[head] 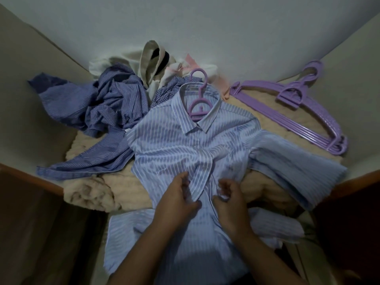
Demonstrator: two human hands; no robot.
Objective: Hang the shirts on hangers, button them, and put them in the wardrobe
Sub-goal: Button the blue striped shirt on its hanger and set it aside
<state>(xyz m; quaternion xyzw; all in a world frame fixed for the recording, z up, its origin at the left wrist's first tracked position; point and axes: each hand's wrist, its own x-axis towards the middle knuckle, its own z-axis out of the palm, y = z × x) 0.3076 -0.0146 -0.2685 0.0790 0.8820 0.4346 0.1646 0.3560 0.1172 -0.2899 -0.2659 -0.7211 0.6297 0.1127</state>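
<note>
Light-blue striped shirt (185,145) lies flat on a beige blanket (131,192), purple hanger (198,97) thru its collar. Both hands at the placket, mid-front: left hand (176,198) pinching the overlapping edge, right hand (230,200) w/ fingers curled on the other edge. Left: crumpled darker striped shirt (102,105). Right: stack of purple hangers (304,112).

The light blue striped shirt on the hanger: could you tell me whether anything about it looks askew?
Yes: the light blue striped shirt puckers diagonally at mid-front above both hands, the left hand and right hand, where they pinch the placket.
</note>
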